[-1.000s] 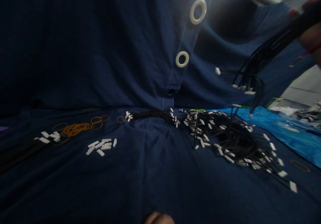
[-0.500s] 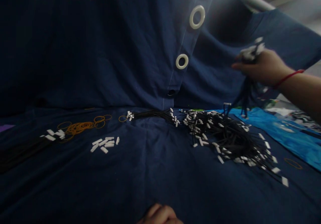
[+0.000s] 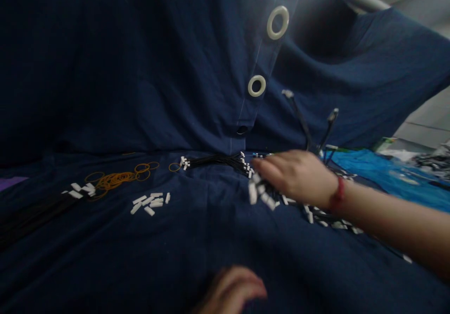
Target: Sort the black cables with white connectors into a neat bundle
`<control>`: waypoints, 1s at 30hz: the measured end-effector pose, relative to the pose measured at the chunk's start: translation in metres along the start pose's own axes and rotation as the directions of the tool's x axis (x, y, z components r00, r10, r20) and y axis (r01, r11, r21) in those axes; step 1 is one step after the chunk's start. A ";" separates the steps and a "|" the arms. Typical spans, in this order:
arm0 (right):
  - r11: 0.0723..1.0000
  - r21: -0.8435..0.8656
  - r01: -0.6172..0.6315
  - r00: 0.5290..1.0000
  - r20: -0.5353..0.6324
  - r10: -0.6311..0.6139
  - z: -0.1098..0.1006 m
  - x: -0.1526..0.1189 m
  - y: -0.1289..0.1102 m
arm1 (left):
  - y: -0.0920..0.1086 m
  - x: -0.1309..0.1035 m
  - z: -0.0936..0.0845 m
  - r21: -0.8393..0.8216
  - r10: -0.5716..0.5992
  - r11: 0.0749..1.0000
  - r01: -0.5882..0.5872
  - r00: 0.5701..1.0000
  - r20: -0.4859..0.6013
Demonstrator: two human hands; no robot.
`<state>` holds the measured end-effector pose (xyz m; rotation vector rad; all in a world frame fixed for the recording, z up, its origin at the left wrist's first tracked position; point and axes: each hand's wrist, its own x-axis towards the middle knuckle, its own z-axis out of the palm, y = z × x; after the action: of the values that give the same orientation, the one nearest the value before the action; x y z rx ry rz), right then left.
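My right hand (image 3: 298,175) is closed round a bunch of short black cables, smeared by motion. White connectors (image 3: 260,192) on their ends poke out below its fingers, and two cable ends (image 3: 298,112) stick up behind the wrist. Under that hand and forearm lies a loose pile of the same cables (image 3: 337,220), partly covered. At the bottom edge my left hand (image 3: 234,290) shows only in part, blurred, its fingers loosely curved and apart with nothing seen in them. A neat bundle of cables (image 3: 214,160) lies just left of my right hand.
Orange rubber bands (image 3: 119,179) lie in a heap at the left, near another cable bundle (image 3: 38,211). Several loose white connectors (image 3: 151,201) sit right of it. Dark blue cloth (image 3: 176,257) covers the table and rises behind. Blue plastic sheeting (image 3: 372,166) lies at the right.
My right hand has come down and left from its raised place at the right, bringing the bunch of cables over the pile. My left hand has risen slightly and its fingers have loosened.
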<state>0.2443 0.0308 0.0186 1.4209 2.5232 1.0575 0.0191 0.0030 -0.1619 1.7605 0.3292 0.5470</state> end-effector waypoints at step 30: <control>0.935 0.254 -0.246 0.965 -0.022 0.260 0.013 -0.025 -0.092 | 0.094 0.008 -0.064 0.571 -0.215 0.715 0.403 0.904 -0.369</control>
<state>0.1956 -0.0126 -0.0521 1.8501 2.6427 0.8405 -0.0137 0.0356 -0.0576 2.2134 1.1086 0.4577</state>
